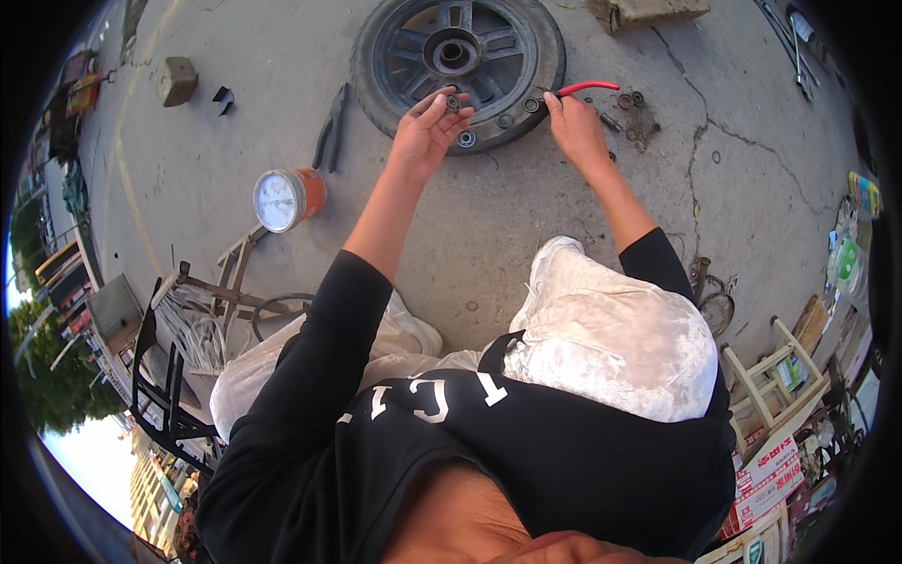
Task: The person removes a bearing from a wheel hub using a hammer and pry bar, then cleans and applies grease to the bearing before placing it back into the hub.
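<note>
My left hand (425, 137) pinches a small dark bearing (453, 101) over the near part of a wheel, its palm turned up. The wheel lies flat, with a black tyre (375, 110) around a dirty spoked rim (491, 21). In my right hand (575, 130) is a pair of pliers with a curved red handle (592, 86); its tip points left, over the tyre. Next to that tip is a dark ring (532, 104). A round bearing (467, 138) and a flat washer (505, 121) rest on the tyre's near side.
Left of the wheel lie long dark pliers (331, 132), an orange tin with a white lid (277, 200) and a stone block (177, 81). Small metal parts (631, 100) sit on stained concrete at right. A wooden frame (770, 371) and a black chair (169, 395) stand beside me.
</note>
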